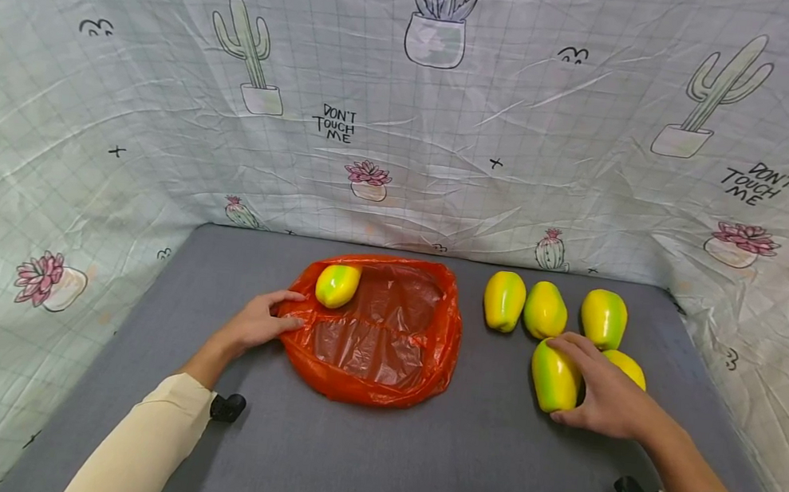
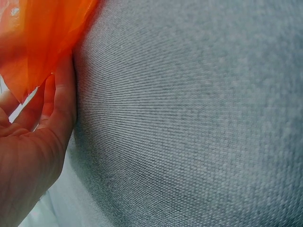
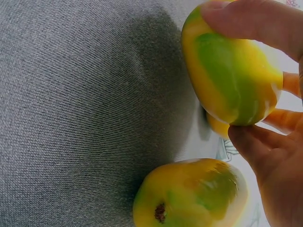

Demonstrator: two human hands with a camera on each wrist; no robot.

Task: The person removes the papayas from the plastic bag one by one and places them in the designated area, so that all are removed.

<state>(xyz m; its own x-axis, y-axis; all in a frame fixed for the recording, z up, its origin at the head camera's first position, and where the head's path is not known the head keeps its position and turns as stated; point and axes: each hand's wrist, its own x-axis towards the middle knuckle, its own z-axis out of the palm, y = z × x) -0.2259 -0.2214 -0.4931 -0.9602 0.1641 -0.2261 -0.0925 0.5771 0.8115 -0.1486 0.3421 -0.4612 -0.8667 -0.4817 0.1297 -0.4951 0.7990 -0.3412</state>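
An open red plastic bag point(image 1: 386, 393) lies on the grey table, its rim spread round. One yellow-green mango point(image 1: 337, 286) is inside at its back left. My left hand point(image 1: 258, 321) holds the bag's left edge, and in the left wrist view the thin orange-red plastic point(image 2: 45, 42) hangs between thumb and fingers, partly covering the fingertips. Over on the right, my right hand point(image 1: 613, 393) grips another mango point(image 1: 554, 375) between thumb and fingers. The right wrist view shows this held mango point(image 3: 227, 71) tilted, with a second mango point(image 3: 189, 196) below it.
Three mangoes stand in a row behind the right hand: a left one point(image 1: 504, 300), a middle one point(image 1: 546, 310) and a right one point(image 1: 603, 318). Another mango point(image 1: 625, 368) is partly hidden by that hand. A cactus-print cloth point(image 1: 451, 124) walls the table point(image 1: 400, 471) at back and sides.
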